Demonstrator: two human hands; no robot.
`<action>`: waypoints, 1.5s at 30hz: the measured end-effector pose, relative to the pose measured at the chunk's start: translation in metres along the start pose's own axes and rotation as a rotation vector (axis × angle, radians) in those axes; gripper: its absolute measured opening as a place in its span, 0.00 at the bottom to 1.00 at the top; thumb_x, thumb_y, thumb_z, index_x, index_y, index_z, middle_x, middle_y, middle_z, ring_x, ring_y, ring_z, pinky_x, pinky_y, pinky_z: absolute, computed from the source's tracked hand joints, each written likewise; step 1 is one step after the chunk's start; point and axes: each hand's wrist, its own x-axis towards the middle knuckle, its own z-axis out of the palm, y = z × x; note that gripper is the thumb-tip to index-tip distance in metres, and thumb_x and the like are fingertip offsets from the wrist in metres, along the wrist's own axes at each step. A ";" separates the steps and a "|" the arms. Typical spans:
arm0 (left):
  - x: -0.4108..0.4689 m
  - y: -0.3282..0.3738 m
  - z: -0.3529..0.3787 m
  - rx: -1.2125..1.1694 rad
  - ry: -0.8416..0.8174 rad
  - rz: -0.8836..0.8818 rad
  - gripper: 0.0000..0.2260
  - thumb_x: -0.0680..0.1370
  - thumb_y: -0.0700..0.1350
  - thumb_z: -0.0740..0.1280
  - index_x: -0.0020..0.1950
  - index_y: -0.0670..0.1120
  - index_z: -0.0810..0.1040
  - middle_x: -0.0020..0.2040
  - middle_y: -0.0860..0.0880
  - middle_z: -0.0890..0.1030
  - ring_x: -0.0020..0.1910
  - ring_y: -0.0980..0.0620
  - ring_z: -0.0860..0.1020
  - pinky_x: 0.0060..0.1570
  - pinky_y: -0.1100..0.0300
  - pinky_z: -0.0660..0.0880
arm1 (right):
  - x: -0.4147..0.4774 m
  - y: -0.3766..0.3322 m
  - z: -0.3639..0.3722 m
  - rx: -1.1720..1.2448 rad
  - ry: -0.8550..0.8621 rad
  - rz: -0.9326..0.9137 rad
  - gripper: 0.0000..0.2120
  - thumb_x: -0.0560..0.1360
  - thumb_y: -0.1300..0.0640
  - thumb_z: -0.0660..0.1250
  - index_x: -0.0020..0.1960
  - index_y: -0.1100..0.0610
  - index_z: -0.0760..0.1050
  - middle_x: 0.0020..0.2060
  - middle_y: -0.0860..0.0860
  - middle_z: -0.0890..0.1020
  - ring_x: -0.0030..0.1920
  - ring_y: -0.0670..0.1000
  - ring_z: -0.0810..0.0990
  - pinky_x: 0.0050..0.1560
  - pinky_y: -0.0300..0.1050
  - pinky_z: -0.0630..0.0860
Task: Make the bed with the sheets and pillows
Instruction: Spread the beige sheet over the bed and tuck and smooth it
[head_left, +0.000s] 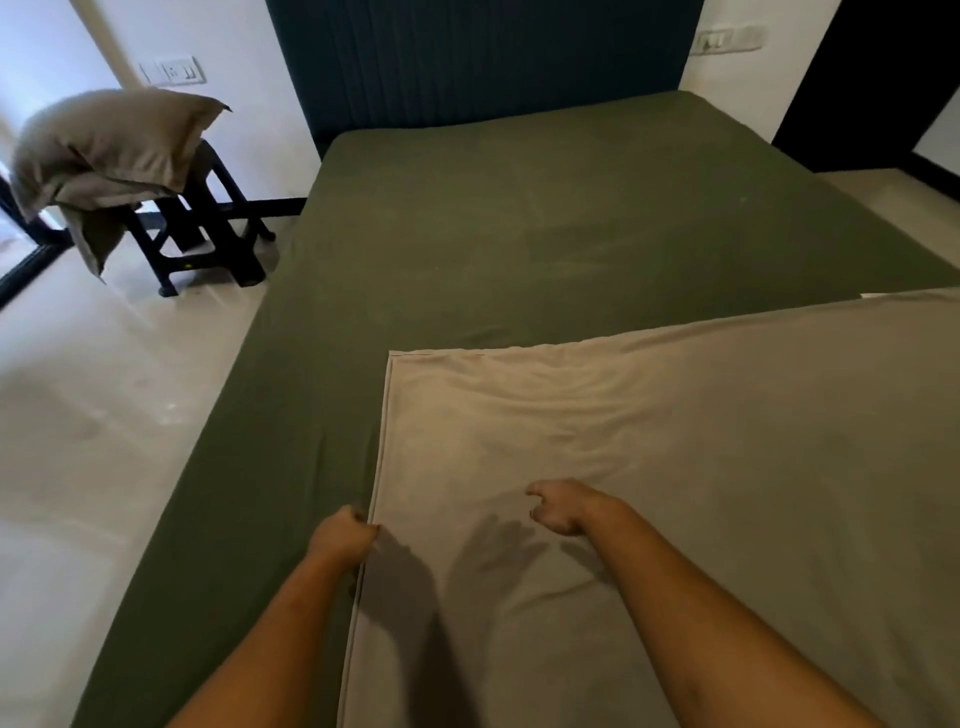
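Pinches the beige sheet (649, 467) by its left hem with the left hand (343, 538), hovers the loosely curled, empty right hand (561, 506) just beside, above cloth spreading toward lower right over the green bed (467, 234), hem running up-frame.

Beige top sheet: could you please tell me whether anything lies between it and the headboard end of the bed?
Nothing visible does. The green fitted sheet ahead of the beige top sheet shows nothing on it up to the dark ribbed headboard. The beige pillows sit aside on the black plastic stool, off the bed.
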 end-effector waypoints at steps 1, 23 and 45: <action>0.012 -0.003 -0.002 -0.033 0.008 0.000 0.20 0.79 0.47 0.66 0.68 0.40 0.71 0.65 0.39 0.74 0.64 0.42 0.73 0.62 0.54 0.69 | 0.010 -0.006 -0.008 0.038 0.039 -0.007 0.24 0.80 0.55 0.57 0.75 0.54 0.61 0.73 0.57 0.65 0.71 0.57 0.67 0.69 0.45 0.66; 0.220 0.120 -0.027 -0.207 0.075 0.357 0.33 0.73 0.44 0.73 0.73 0.57 0.62 0.68 0.40 0.65 0.64 0.39 0.70 0.64 0.50 0.68 | 0.270 -0.042 -0.120 -0.234 0.383 0.057 0.34 0.77 0.58 0.63 0.78 0.56 0.50 0.77 0.52 0.54 0.75 0.55 0.59 0.73 0.51 0.60; 0.174 0.144 -0.133 -0.270 0.763 0.920 0.25 0.73 0.37 0.71 0.69 0.50 0.74 0.71 0.46 0.70 0.69 0.49 0.68 0.70 0.58 0.63 | 0.224 -0.101 -0.172 0.341 1.349 -0.228 0.16 0.68 0.71 0.58 0.52 0.61 0.75 0.49 0.61 0.75 0.48 0.61 0.74 0.46 0.50 0.65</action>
